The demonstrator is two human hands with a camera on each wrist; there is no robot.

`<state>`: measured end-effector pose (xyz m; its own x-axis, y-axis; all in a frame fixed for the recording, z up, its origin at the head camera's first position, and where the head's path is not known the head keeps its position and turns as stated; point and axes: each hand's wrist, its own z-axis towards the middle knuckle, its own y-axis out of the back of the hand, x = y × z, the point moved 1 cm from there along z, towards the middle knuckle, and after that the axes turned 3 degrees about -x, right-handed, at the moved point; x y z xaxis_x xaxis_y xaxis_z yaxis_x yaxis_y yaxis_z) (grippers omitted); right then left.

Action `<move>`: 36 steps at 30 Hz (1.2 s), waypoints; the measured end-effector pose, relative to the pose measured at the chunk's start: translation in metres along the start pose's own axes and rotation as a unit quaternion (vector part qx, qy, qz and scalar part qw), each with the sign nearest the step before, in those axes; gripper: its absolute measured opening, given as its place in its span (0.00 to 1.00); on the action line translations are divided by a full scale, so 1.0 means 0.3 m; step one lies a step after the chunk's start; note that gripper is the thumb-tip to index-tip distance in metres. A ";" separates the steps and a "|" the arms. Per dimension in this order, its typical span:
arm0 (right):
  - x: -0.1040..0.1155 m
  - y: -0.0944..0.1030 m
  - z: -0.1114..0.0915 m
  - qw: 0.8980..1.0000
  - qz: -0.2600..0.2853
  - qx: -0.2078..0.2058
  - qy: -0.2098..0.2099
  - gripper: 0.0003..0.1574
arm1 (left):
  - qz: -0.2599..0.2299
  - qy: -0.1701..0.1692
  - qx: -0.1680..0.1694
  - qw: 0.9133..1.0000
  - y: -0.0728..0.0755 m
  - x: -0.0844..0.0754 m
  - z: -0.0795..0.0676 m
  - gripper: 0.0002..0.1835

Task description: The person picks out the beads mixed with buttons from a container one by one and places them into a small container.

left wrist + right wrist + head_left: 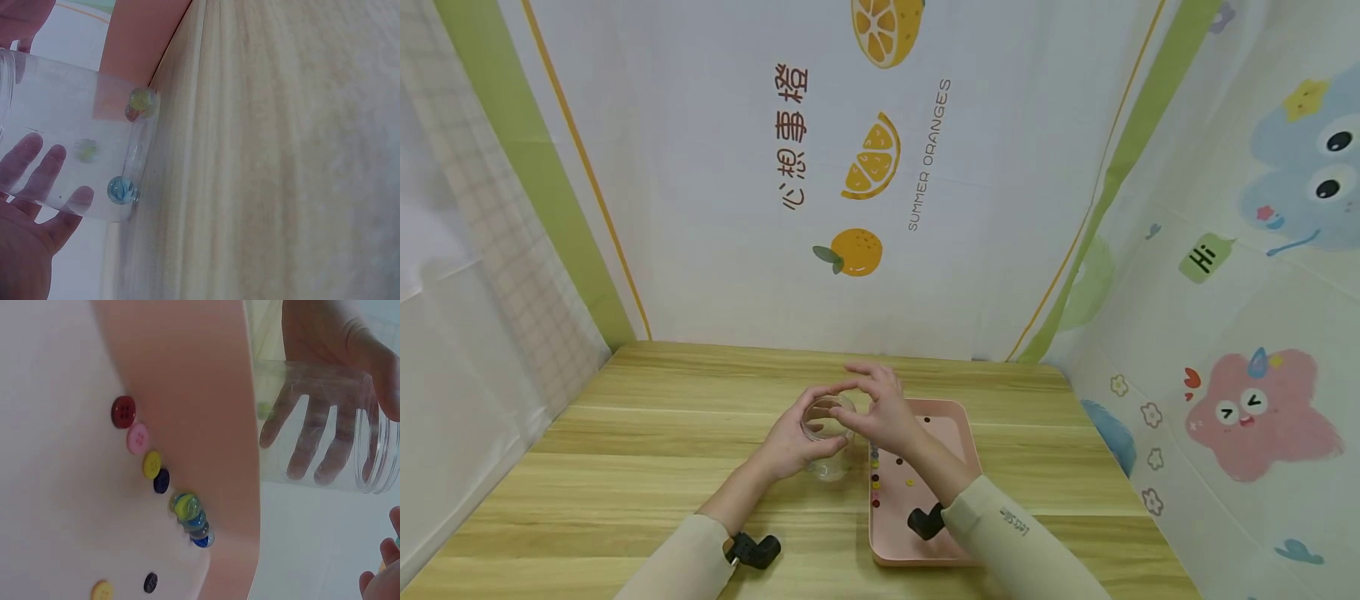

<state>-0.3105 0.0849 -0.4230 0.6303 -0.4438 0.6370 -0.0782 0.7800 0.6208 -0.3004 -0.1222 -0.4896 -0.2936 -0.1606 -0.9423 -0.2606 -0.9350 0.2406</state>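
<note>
1. Now, the left hand [786,442] has its fingers curved firmly round a clear jar [830,468], upright, with the thumb on the near side.
2. And the right hand [883,408] is up at the jar's mouth, fingers loosely bent, thumb parted from the fingertips.
3. Just right of the left fingers, there's a pink tray [951,429] on the counter [700,417]; the right forearm and a black wrist camera [925,522] cross over it, hiding part from the head view.
4. Over to the left wrist view, showing the jar's contents clearly: a blue marble [120,190] and a yellow-green marble [142,100] low, below the left fingers, and a pale green marble [87,150] higher, beside the fingertips.
5. The right wrist view sharpens the tray wall nearest the left fingers: a red button [124,412], pink button [138,439], yellow button [152,464] and dark button [161,481] in line, then clustered marbles [187,507].
</note>
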 end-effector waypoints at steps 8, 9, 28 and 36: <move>-0.028 0.025 -0.002 1.000 0.010 -0.010 -0.002 0.22 | -0.001 0.002 -0.003 1.000 0.003 0.002 0.002 0.43; -0.034 0.030 -0.004 1.000 0.011 -0.011 -0.005 0.22 | -0.002 0.002 -0.003 1.000 0.004 0.002 0.002 0.43; -0.145 0.132 -0.068 0.997 0.034 -0.023 -0.065 0.21 | -0.031 0.005 -0.004 0.999 -0.005 0.001 0.006 0.44; -0.180 0.152 -0.078 0.998 -0.006 -0.035 -0.049 0.18 | -0.024 0.009 -0.010 1.000 -0.004 -0.001 0.005 0.44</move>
<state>-0.3301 0.1548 -0.4399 0.5520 -0.4916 0.6735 -0.0151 0.8017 0.5976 -0.3014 -0.1204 -0.4891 -0.2648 -0.1208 -0.9567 -0.2559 -0.9478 0.1905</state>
